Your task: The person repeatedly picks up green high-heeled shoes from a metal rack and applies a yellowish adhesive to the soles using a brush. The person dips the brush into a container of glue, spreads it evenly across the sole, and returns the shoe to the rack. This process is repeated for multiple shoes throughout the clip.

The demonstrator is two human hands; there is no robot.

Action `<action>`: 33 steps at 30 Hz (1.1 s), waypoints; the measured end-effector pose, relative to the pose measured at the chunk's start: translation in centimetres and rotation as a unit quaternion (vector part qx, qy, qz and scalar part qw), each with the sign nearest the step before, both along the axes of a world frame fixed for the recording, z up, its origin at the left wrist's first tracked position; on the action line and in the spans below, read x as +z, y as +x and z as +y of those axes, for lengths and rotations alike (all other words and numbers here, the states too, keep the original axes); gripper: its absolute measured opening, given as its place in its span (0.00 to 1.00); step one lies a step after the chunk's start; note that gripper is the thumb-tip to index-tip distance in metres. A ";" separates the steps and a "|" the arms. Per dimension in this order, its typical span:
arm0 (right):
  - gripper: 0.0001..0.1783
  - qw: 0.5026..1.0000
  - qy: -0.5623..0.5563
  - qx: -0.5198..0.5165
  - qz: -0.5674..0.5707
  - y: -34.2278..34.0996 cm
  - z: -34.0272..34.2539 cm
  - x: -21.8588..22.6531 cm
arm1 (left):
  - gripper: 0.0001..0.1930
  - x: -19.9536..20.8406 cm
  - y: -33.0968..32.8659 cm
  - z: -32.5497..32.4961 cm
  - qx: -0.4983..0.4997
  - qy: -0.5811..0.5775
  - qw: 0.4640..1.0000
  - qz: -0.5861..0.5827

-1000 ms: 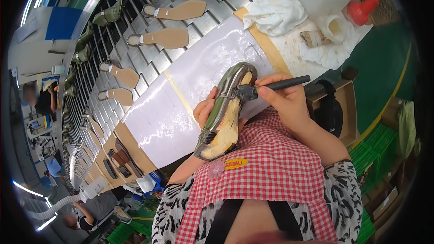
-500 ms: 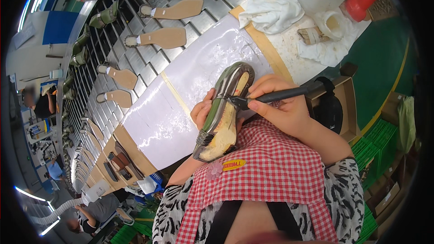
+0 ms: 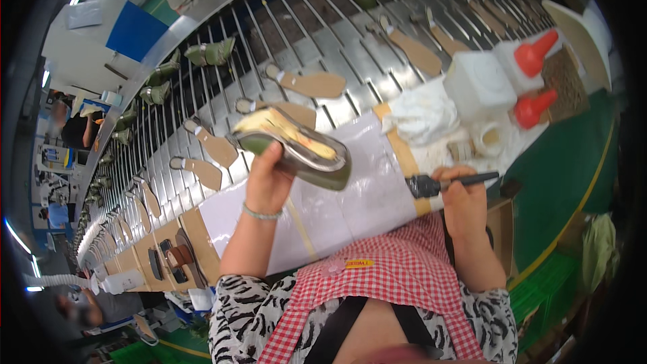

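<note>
Overhead, a slatted metal conveyor (image 3: 350, 34) carries tan insoles (image 3: 313, 83) past a white-papered bench (image 3: 364, 209).

One shoe (image 3: 296, 148) was held up, and one brush (image 3: 448, 183) was in the other hand. Two hands showed, a left (image 3: 268, 185) and a right (image 3: 461, 199). Two red-capped bottles (image 3: 536, 54) stood at the far right of the tabletop (image 3: 566, 162), beside one white jug (image 3: 478, 84) and one white rag (image 3: 421, 114). One small cup (image 3: 488, 138) sat near them. On the conveyor (image 3: 337, 34), at least eight flat tan insoles (image 3: 310, 83) lay apart from one another; more farther along were too small to count. About five green uppers (image 3: 212, 52) lined its far edge.
</note>
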State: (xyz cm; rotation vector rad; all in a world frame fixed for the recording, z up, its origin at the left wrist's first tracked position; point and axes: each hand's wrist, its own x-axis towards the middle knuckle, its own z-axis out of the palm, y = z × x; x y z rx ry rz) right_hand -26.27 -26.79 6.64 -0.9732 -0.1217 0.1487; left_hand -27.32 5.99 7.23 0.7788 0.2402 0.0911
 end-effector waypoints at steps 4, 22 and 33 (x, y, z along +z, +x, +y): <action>0.14 0.999 -0.039 0.011 0.013 -1.6 -0.4 2.3 | 0.20 4.7 8.5 4.8 0.004 0.022 0.987 -0.162; 0.16 0.994 -0.090 0.035 0.051 7.2 2.5 1.2 | 0.24 -6.2 41.2 16.0 0.102 0.452 0.883 0.075; 0.20 0.988 -0.133 -0.005 0.075 9.2 4.1 2.1 | 0.37 -5.0 31.7 33.4 0.006 0.968 0.115 0.223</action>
